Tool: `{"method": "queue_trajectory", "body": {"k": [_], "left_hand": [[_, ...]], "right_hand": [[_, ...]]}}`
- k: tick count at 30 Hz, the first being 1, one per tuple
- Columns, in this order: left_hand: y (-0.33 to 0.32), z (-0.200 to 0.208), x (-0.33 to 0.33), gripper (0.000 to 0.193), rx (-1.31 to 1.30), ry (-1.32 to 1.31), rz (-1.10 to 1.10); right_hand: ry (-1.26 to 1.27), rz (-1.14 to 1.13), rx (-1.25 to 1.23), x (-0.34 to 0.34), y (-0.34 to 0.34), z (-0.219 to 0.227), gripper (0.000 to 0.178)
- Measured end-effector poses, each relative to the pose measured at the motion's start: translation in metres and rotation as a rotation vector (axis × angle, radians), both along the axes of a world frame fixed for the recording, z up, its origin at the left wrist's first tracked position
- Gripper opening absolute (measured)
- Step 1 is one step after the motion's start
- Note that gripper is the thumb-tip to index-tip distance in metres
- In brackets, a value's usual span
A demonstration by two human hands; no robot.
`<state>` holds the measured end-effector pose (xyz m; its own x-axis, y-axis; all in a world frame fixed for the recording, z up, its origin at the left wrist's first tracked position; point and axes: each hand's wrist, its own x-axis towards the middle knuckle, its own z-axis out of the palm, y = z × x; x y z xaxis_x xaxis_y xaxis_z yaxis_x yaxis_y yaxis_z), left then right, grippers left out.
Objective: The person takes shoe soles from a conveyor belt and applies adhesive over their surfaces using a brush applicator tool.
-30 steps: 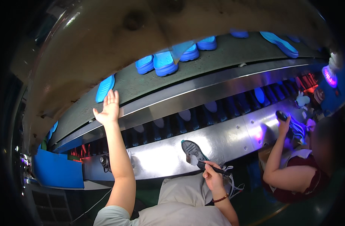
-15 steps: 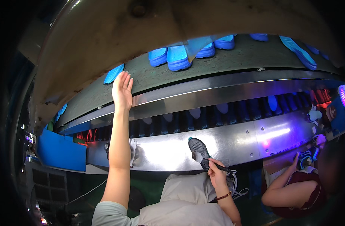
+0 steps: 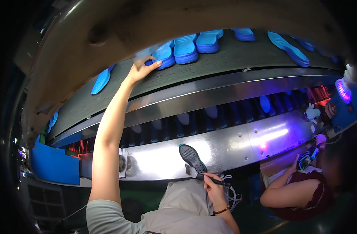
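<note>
My left hand reaches onto the dark belt, its thumb and fingers closed on the near end of a blue shoe sole. Another blue shoe sole lies against it on the right. In my right hand is a black-handled flat brush; its pale head rests at the near left edge of a dark shoe sole. That sole lies tilted on the metal ledge, with teal at its far tip. White laces hang beside my right hand.
More blue soles lie along the belt. A metal rail separates it from the ledge. Overhead, a brown panel hides the belt's far side. A co-worker's arm is at the right.
My left hand has moved right along the belt and closed on a blue sole. The view has shifted rightward. The brush head has moved off the dark sole's middle to its near edge.
</note>
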<state>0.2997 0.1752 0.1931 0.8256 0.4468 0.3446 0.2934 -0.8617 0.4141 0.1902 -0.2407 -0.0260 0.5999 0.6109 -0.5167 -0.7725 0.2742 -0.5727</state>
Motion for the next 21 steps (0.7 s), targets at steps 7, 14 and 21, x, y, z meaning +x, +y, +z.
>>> {"method": "queue_trajectory", "body": {"k": [7,14,21], "left_hand": [[-0.044,-0.003,0.040,0.040,-0.025,0.016,-0.049],[-0.039,0.014,0.020,0.027,0.138,0.063,-0.031],[-0.049,0.003,-0.143,0.022,0.009,-0.286,-0.136]], "right_hand": [[0.076,-0.069,-0.022,-0.008,-0.018,-0.005,0.015],[-0.020,0.017,0.007,-0.004,0.011,0.003,0.015],[-0.167,0.142,0.056,0.003,0.039,0.020,0.024]]}}
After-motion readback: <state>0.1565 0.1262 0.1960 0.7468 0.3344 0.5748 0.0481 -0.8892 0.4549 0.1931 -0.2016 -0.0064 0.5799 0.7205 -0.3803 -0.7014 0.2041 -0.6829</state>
